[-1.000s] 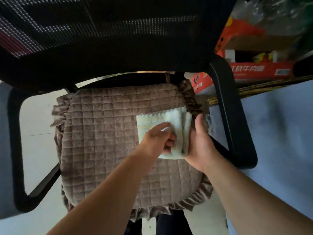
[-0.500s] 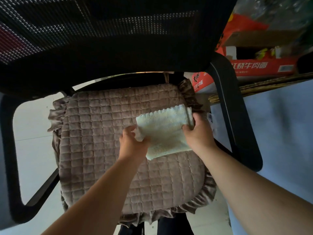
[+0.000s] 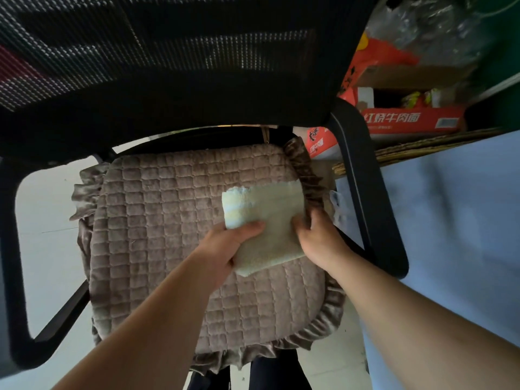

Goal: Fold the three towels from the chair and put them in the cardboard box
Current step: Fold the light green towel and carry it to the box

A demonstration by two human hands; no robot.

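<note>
A pale yellow folded towel [image 3: 267, 218] lies on the right half of the chair's brown quilted seat cushion [image 3: 168, 229]. My left hand [image 3: 225, 246] grips the towel's near left edge, thumb on top and fingers under it. My right hand [image 3: 320, 237] holds the towel's right edge with curled fingers. An open red and orange cardboard box [image 3: 405, 119] stands on the floor behind the chair at the upper right. No other towels are in sight.
The chair's black mesh backrest [image 3: 168, 52] fills the top of the view. Black armrests stand at the left [image 3: 14, 277] and right [image 3: 374, 198]. A light blue surface [image 3: 455, 220] lies to the right. Clear plastic bags [image 3: 427, 26] sit above the box.
The towel has been folded over into a narrower, thicker rectangle. My left hand moved from the towel's left corner to its near left edge; my right hand slid nearer along the right edge.
</note>
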